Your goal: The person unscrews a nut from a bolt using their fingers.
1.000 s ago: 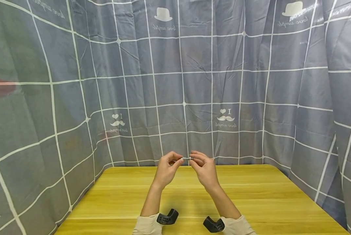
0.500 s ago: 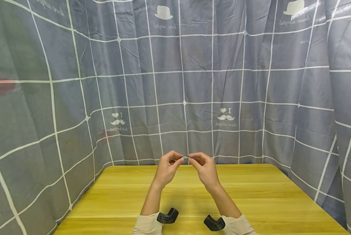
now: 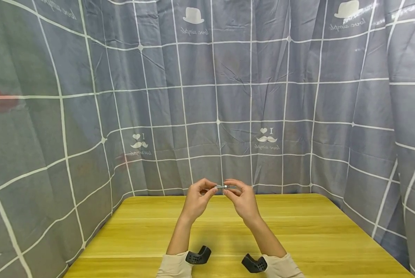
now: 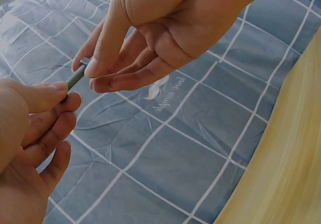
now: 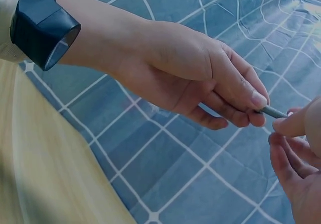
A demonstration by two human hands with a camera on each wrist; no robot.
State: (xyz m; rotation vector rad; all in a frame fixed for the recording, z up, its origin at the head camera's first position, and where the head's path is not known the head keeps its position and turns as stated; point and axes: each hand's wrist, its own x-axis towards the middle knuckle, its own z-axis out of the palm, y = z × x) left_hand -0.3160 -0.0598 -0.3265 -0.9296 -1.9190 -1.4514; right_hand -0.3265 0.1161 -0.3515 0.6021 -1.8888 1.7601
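Note:
Above the far part of the table, a grey threaded bolt (image 3: 219,187) lies level between my two hands. My left hand (image 3: 195,201) pinches one end between thumb and fingertips, which cover that end. Bare thread of the bolt (image 4: 75,78) shows between the hands in the left wrist view. A small nut (image 3: 225,187) sits near the bolt's other end. Around that nut are the thumb and index finger of my right hand (image 3: 244,201), its other fingers loosely bent. In the right wrist view the nut is mostly hidden behind fingers; the bolt (image 5: 274,112) shows between the hands.
A yellow wood-grain table (image 3: 221,235) extends beneath the hands. Grey-blue curtains (image 3: 200,104) with white grid lines stand behind it and on both sides. A black wrist mount (image 3: 198,255) sits at the left cuff, another black mount (image 3: 254,263) at the right.
Half a second ago my right fingertips were closer together and covered the nut; now they are spread slightly, and the nut and bolt end show. My left hand has stayed in place.

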